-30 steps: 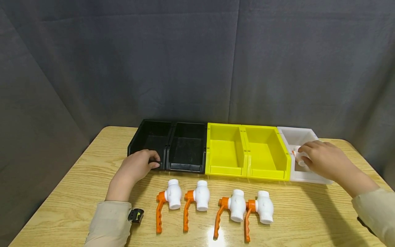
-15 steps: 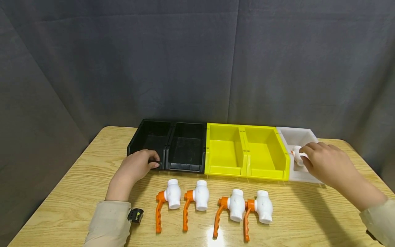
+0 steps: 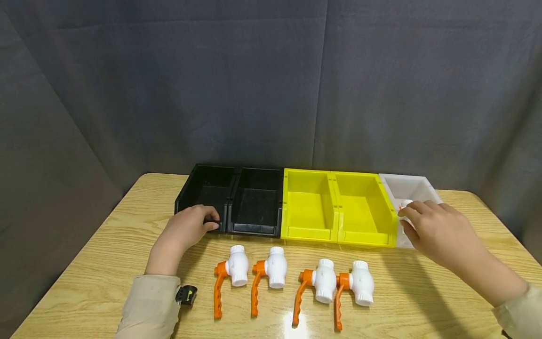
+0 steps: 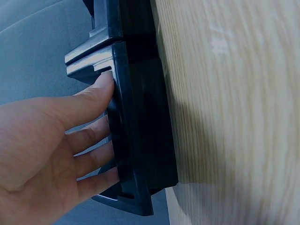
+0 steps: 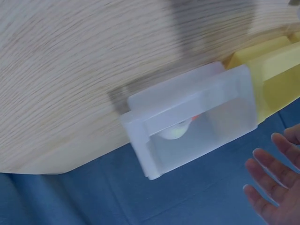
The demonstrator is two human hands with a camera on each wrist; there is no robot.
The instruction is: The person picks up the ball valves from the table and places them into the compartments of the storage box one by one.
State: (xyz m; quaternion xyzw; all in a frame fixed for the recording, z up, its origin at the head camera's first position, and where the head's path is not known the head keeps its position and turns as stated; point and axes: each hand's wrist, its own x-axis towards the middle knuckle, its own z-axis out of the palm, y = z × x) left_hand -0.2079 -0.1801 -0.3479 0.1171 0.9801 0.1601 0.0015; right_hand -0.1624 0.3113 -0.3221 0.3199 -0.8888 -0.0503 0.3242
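Observation:
My left hand (image 3: 186, 230) rests at the front lip of the leftmost black bin (image 3: 213, 181). Its thumb and fingertips touch the lip in the left wrist view, fingers fairly straight. Over the front of the white bin (image 3: 408, 184) hovers my right hand (image 3: 442, 230), fingers loosely bent and nothing in them. A white ball valve (image 3: 405, 203) with an orange part lies in that bin, mostly covered by the hand in the head view. In the right wrist view the valve (image 5: 174, 131) shows blurred inside the bin, apart from the spread fingers (image 5: 269, 171).
Several white ball valves (image 3: 277, 270) with orange handles lie in a row on the wooden table (image 3: 127, 226). A second black bin (image 3: 256, 230) and two yellow bins (image 3: 311, 234) stand between the outer bins. Grey cloth (image 3: 254, 94) hangs behind.
My right hand has let go of the ball valve, leaving it in the white bin, then drawn back and shifted left. The left hand has stayed in place.

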